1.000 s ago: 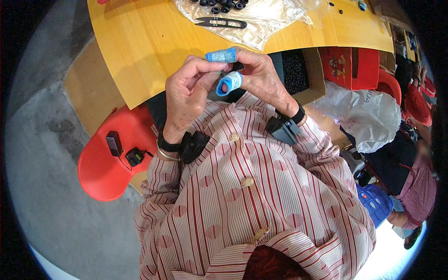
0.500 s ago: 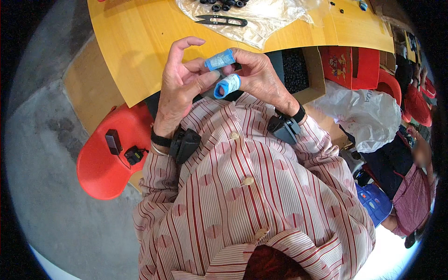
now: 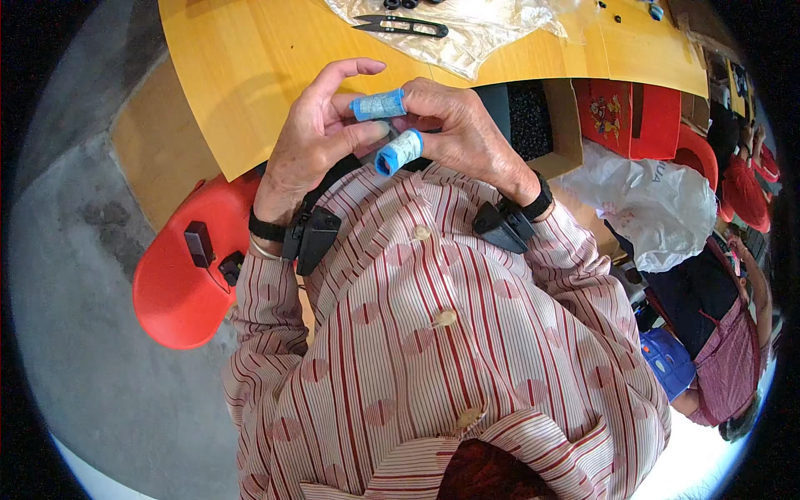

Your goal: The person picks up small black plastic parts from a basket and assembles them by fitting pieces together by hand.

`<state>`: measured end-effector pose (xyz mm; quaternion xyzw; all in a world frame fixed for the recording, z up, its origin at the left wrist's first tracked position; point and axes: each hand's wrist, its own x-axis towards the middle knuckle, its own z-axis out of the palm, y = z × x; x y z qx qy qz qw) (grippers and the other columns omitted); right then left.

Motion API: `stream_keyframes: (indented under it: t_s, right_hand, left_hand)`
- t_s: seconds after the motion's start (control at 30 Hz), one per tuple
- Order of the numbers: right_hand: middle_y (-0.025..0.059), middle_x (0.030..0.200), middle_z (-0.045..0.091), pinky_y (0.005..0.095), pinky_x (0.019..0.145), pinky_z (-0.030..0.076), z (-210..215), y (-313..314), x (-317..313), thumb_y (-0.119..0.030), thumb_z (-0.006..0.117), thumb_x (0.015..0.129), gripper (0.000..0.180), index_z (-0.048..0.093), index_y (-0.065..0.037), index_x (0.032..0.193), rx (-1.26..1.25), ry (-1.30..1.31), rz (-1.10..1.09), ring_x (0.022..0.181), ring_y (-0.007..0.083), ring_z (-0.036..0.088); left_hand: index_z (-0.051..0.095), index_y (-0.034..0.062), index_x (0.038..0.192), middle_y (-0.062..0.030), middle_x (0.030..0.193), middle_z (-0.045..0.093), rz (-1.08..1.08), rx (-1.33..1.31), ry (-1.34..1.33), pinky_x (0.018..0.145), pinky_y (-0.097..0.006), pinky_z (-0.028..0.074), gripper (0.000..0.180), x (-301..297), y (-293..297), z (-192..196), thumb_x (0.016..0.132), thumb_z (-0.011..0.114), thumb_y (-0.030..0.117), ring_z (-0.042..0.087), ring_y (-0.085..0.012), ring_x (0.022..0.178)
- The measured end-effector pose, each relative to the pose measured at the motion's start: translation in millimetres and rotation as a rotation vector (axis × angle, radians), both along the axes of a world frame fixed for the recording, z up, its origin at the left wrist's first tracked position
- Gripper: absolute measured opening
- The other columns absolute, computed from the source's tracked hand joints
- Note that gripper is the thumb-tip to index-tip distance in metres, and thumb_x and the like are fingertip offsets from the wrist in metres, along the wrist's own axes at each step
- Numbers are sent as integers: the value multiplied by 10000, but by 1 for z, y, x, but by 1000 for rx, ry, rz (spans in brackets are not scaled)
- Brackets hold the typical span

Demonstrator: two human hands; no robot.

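In front of my chest, at the table's near edge, my two hands meet. My left hand (image 3: pixel 310 143) has its index finger raised and curved; its thumb and other fingers close toward the right fingertips. On my right hand (image 3: pixel 467 132), blue-and-white wraps cover the index finger (image 3: pixel 379 105) and the thumb (image 3: pixel 398 152), which bend toward the left hand. A small piece between the fingertips is mostly hidden, so its kind cannot be made out. Beyond the hands, black thread snips (image 3: pixel 404 27) lie on a crumpled clear plastic sheet (image 3: pixel 467 46).
Small black rings (image 3: pixel 408 3) sit on the yellow table (image 3: pixel 250 75). Below its edge stands a cardboard box (image 3: pixel 567 125) of black bits, beside a red box (image 3: pixel 621 117) and a white plastic bag (image 3: pixel 650 200). A red stool (image 3: pixel 179 292) is at left; another person (image 3: pixel 729 367) sits at right.
Both hands have shifted slightly left, and the wrapped right fingers have moved the same way. The left thumb still meets the right fingertips. The view has tilted a little, with fewer black rings showing.
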<state>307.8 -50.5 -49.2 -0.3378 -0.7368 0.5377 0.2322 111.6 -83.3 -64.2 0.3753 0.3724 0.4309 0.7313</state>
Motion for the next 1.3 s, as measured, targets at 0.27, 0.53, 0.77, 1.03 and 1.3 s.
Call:
stream_keyframes:
  t_s: [0.27, 0.53, 0.77, 1.03, 1.3]
  right_hand:
    - [136, 801, 573, 399, 696, 460, 5, -2, -5, 0, 628, 652, 246, 566, 5, 891, 182, -126, 51, 790, 335, 561]
    - [146, 808, 526, 425, 705, 433, -9, -2, -8, 21, 579, 646, 234, 532, 1, 874, 341, -107, 19, 773, 350, 507]
    - [138, 811, 508, 376, 678, 448, -15, -1, -1, -19, 638, 653, 264, 543, 13, 897, 191, 43, -70, 768, 320, 510]
    - [114, 791, 491, 344, 674, 415, -10, 1, 1, -91, 705, 661, 263, 553, 15, 847, 268, 37, -67, 763, 279, 482]
    - [102, 830, 527, 342, 692, 430, -11, -4, 0, -57, 702, 640, 255, 587, 12, 857, 163, -10, -67, 787, 269, 499]
  left_hand:
    - [373, 1, 1285, -81, 867, 640, -51, -8, 60, 684, -221, 475, 567, -2, -4, -9, 794, 656, 39, 575, -96, 751]
    - [377, -2, 1283, -94, 945, 629, -9, -83, 79, 754, -239, 464, 553, -2, -7, -19, 807, 654, 46, 577, -114, 833]
    - [429, -17, 1217, -43, 906, 602, 91, -250, -288, 776, -230, 430, 457, 6, -17, -18, 843, 656, 113, 553, -93, 850]
    - [583, -17, 1042, -24, 923, 622, 58, -360, -154, 760, -218, 435, 258, 12, -20, -13, 880, 626, 180, 565, -84, 836]
    - [599, -38, 1062, -49, 940, 641, 74, -281, -44, 750, -228, 467, 268, 14, -20, -6, 859, 631, 133, 586, -91, 820]
